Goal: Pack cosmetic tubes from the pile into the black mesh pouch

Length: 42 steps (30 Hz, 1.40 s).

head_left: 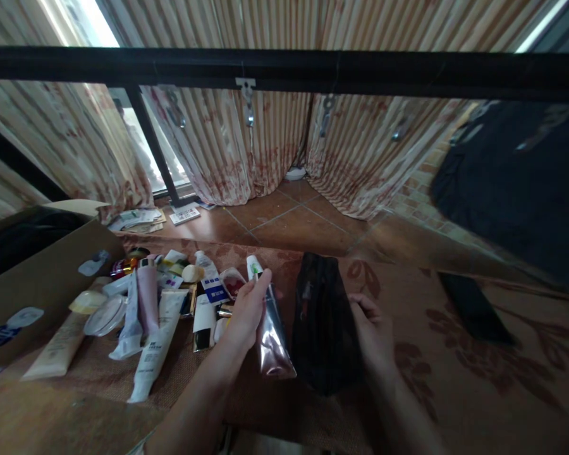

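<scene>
My left hand [247,315] is wrapped round a shiny squeeze tube [274,344] with a white and green upper end. The tube slants beside a black zip pouch [323,328], a small gap apart from it. My right hand [373,328] grips the pouch's right edge with bent fingers; its thumb is partly hidden. Left of my left hand lies a pile of toiletries: a white squeeze tube [157,344], a pink bottle [147,297], a round clear jar [105,316], a beige tube [59,344] and a white tube with a blue label [211,281].
A cardboard box [52,284] stands at the far left, with dark stuff inside. A dark phone-like slab [477,308] lies on the patterned cloth [455,373] at right. Papers [137,219] rest behind the pile. A black bar [284,71] crosses before striped curtains [218,145].
</scene>
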{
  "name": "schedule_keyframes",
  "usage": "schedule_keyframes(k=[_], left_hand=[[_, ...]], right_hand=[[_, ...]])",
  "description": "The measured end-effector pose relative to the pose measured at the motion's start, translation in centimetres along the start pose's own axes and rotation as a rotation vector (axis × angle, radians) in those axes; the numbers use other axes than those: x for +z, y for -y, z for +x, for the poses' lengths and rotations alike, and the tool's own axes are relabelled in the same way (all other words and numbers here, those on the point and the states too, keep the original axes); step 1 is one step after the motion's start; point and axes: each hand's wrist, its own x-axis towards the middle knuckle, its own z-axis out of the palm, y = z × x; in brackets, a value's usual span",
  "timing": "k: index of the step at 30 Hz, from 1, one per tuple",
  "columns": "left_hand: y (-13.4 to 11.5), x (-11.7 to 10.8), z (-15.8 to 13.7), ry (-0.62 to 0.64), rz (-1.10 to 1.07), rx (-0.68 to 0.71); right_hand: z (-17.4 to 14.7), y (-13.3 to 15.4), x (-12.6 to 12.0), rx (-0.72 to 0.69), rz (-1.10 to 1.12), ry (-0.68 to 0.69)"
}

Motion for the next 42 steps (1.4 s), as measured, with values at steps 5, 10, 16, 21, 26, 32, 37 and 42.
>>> schedule_keyframes(k=[5, 10, 16, 21, 26, 32, 37, 42], left_hand=[[-0.1, 0.2, -0.1, -0.062, -0.052, -0.012], [0.0, 0.1, 0.1, -0.072, -0.151, 0.086], [-0.4, -0.6, 0.6, -0.094, -0.235, 0.175], [0.2, -2.5, -0.9, -0.120, -0.349, 0.191], [2.3, -5.7, -5.5, -0.088, -0.453, 0.190], [4.8, -6.9, -9.2, -0.026, -0.510, 0.212], [6.1, -6.3, -10.1, -0.002, -0.519, 0.180], [7.3, -6.4, -12.1, 0.199, -0.347, 0.087]], right_hand=[[-0.3, -0.3, -0.8, 0.006, 0.041, 0.023], [-0.9, -0.7, -2.0, -0.031, 0.015, 0.067], [-1.9, 0.0, -2.4, -0.161, 0.037, 0.049], [-5.5, 0.2, -3.3, -0.171, 0.184, -0.104], [-12.1, -2.4, -4.6, -0.120, 0.121, -0.083], [-16.5, -3.8, -2.5, -0.135, -0.207, 0.387], [-16.3, -4.2, -1.0, -0.103, -0.155, 0.384], [-17.0, -4.9, -0.9, -0.072, -0.038, 0.355]])
